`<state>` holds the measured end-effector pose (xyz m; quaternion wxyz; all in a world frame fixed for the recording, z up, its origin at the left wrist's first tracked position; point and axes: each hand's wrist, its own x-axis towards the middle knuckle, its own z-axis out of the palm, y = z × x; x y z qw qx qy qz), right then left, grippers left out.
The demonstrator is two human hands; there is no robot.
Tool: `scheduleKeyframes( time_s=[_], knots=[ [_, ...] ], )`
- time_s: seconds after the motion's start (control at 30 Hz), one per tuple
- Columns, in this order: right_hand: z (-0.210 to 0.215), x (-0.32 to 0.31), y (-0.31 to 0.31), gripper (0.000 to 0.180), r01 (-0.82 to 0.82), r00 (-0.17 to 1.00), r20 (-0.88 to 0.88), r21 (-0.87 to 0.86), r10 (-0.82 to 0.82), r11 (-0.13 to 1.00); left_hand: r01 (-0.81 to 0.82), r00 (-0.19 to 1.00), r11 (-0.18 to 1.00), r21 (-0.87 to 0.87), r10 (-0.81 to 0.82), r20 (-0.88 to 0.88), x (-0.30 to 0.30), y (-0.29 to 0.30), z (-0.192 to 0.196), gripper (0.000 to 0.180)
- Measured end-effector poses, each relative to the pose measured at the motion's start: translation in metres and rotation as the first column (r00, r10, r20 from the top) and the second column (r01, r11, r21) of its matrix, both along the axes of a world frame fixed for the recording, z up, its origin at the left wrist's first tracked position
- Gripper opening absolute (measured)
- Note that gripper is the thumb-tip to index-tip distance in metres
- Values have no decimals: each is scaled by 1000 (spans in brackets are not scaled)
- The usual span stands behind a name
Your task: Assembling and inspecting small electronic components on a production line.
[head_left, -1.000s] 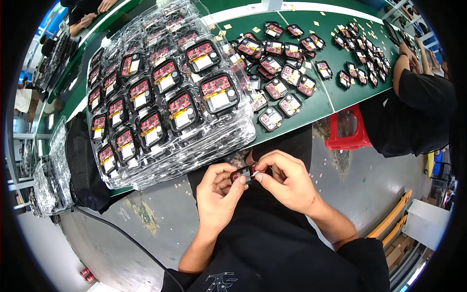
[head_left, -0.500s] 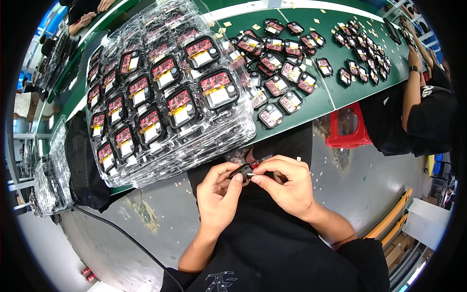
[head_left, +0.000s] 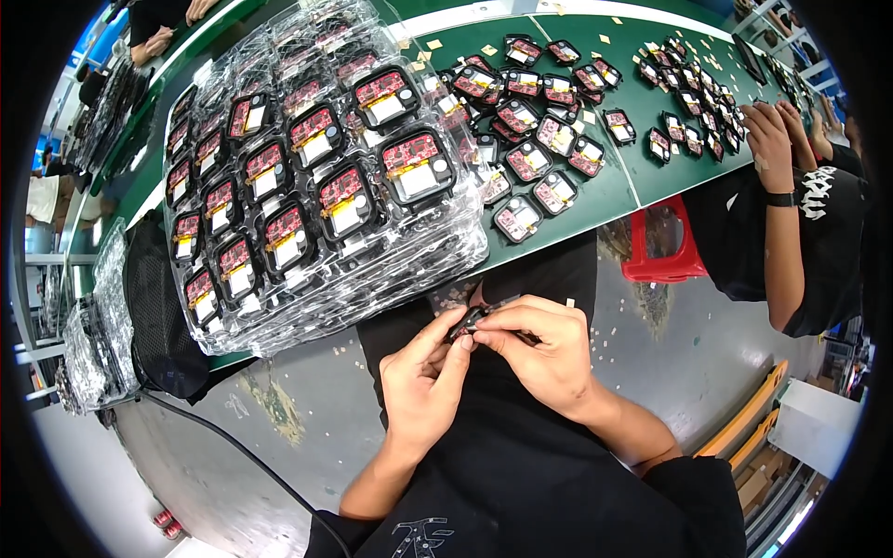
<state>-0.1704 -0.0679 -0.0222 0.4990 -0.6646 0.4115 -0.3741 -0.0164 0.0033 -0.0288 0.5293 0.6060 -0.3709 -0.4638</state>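
Note:
Over my lap, my left hand (head_left: 419,379) is closed around a small black device housing (head_left: 467,323), with thumb and forefinger at its edges. My right hand (head_left: 549,352) pinches at the near right side of the same housing with thumb and forefinger; anything small between those fingertips is hidden. The housing is tilted and partly covered by my fingers. Beyond my hands to the left stands a stack of clear plastic trays (head_left: 428,253). Its top tray holds several black housings (head_left: 417,167) with red circuit boards, yellow strips and white or silver rectangles.
More open housings (head_left: 530,161) lie loose on the green bench (head_left: 609,200), among small yellowish paper bits. A red stool (head_left: 662,265) stands under the bench at right, beside a co-worker (head_left: 791,232). A black cable (head_left: 233,442) runs from the left toward my body.
The housing has turned and tilted in my fingers, and my right fingertips have shifted slightly along it. The co-worker at right has brought a raised hand lower and closer over the bench.

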Motion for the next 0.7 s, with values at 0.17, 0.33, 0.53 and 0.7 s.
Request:
scheduleKeyframes(
  time_s=[0.17,0.33,0.53,0.7],
  knots=[
    [8,-4,-6,12,-40,994,-93,114,51,993,12,999,1000,24,-11,-48,3,1,-2,33],
    [7,-6,-15,17,-23,992,-110,291,57,956,56,996,998,21,-54,-71,4,-1,-4,33],
    [11,-4,-22,20,-69,980,-150,361,131,930,99,995,995,-2,-99,22,7,-3,-4,31],
    [4,-3,-11,19,-73,989,-119,151,91,986,132,963,988,-80,-109,245,6,-3,-2,29]
  ],
)
